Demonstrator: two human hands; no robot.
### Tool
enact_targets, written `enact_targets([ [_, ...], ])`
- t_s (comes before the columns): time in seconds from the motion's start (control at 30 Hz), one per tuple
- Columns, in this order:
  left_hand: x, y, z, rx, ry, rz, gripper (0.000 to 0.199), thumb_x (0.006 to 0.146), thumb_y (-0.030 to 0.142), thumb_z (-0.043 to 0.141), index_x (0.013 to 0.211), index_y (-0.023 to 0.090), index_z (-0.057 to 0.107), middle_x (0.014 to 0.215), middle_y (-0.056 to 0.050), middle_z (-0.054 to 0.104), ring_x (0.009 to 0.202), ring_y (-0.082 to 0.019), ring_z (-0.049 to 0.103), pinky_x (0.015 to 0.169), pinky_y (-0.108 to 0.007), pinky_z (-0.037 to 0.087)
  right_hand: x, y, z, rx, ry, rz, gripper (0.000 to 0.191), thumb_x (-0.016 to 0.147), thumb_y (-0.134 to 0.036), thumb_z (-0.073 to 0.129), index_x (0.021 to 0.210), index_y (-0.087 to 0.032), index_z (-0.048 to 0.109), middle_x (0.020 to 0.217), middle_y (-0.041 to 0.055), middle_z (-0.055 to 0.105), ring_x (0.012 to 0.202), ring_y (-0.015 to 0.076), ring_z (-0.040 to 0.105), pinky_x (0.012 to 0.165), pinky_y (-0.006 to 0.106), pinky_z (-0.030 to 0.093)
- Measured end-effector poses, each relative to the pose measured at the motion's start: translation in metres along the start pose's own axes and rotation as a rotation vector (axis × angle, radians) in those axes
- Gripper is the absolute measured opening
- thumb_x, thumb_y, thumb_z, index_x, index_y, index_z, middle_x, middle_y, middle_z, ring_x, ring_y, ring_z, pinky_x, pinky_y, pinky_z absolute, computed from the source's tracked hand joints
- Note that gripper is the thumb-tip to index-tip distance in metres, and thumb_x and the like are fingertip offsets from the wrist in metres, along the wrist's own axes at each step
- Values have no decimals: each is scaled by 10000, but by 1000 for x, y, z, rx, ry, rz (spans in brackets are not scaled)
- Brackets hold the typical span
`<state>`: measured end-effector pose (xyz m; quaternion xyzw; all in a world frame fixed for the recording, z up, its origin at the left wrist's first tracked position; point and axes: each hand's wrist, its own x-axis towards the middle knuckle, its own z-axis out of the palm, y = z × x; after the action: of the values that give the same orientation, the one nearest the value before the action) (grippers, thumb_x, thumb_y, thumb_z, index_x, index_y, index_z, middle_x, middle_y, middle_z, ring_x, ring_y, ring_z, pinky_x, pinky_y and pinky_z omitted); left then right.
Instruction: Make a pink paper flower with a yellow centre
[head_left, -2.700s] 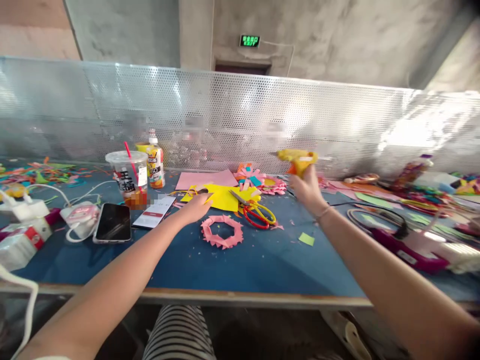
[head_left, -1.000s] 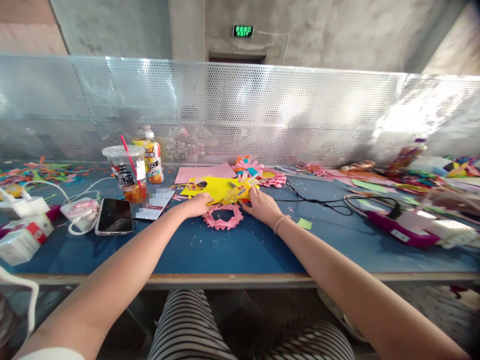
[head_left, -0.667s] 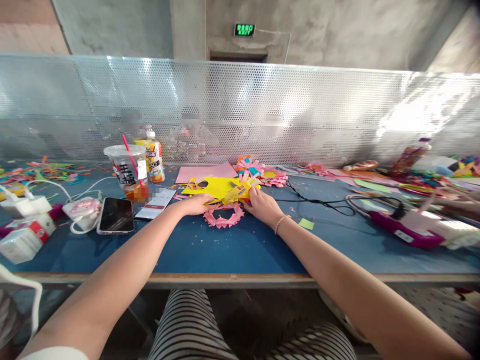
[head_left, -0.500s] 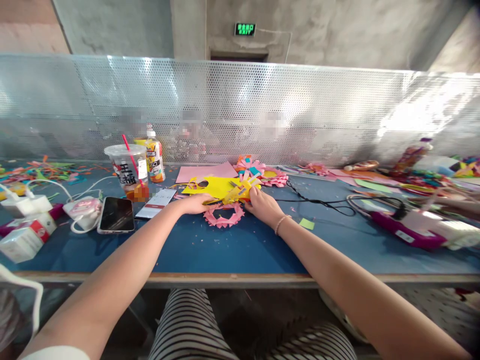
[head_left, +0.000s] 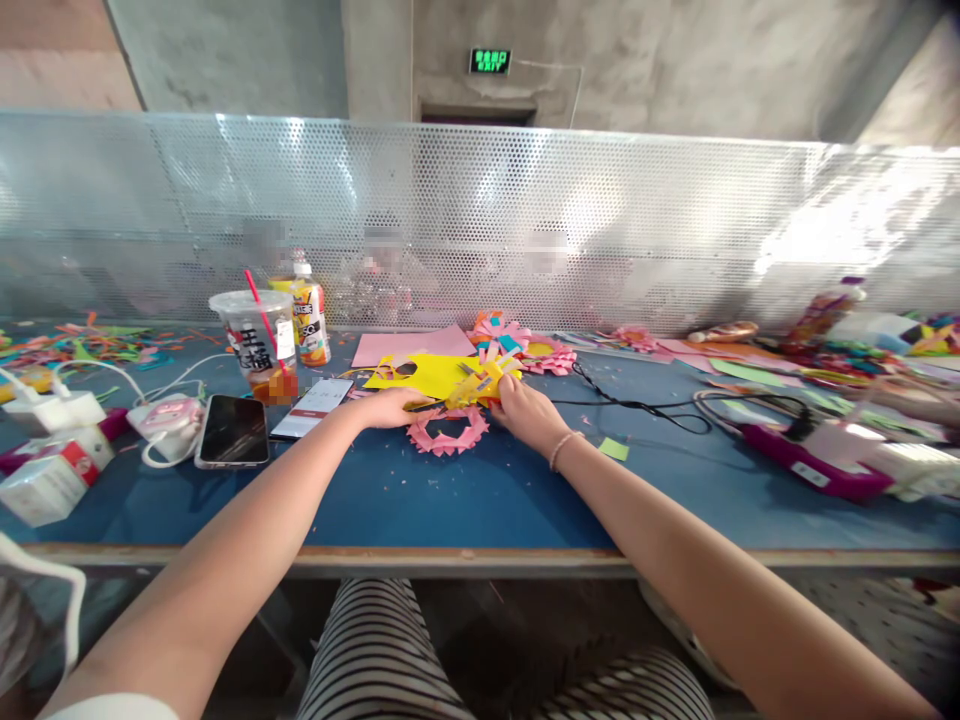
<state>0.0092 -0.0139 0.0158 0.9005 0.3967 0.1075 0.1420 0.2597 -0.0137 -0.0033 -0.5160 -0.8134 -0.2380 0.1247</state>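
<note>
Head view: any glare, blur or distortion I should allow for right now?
Head view: white glare on the right side of the perforated screen; deep shadow under the table; forearms stretched toward the lower corners; softness toward the right edge; pixelated patches on the screen and by the cup; glue gun hard to separate from yellow paper.

Partition (head_left: 645, 235): perforated metal, shiny, bright glare. Tabletop (head_left: 450, 510): blue, smooth, low sheen. Cup (head_left: 244, 340): clear plastic. Ring (head_left: 448, 446): matt pink paper. Phone (head_left: 233, 430): glossy dark screen. Wall (head_left: 660, 60): mottled, matt.
</note>
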Motion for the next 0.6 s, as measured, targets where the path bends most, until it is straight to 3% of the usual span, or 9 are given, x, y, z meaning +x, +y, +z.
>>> enact_targets([
  [0.27,2,-5,1,21,-28,1,475,818,478,372,1206,229,490,1287,-16,488,1152,-183,450,921,-243,334,0,1,-3,-25,7,-4,191,851,-286,380,940,-121,412,912,119,569,822,194,567,621,250,391],
  [0.6,4,-5,2,0,-34,35,421,827,445,375,1149,227,538,1173,-28,577,1023,-182,521,817,-238,369,-2,2,-12,-9,36,41,271,842,-339,372,990,-119,429,978,139,575,890,209,564,652,263,395],
])
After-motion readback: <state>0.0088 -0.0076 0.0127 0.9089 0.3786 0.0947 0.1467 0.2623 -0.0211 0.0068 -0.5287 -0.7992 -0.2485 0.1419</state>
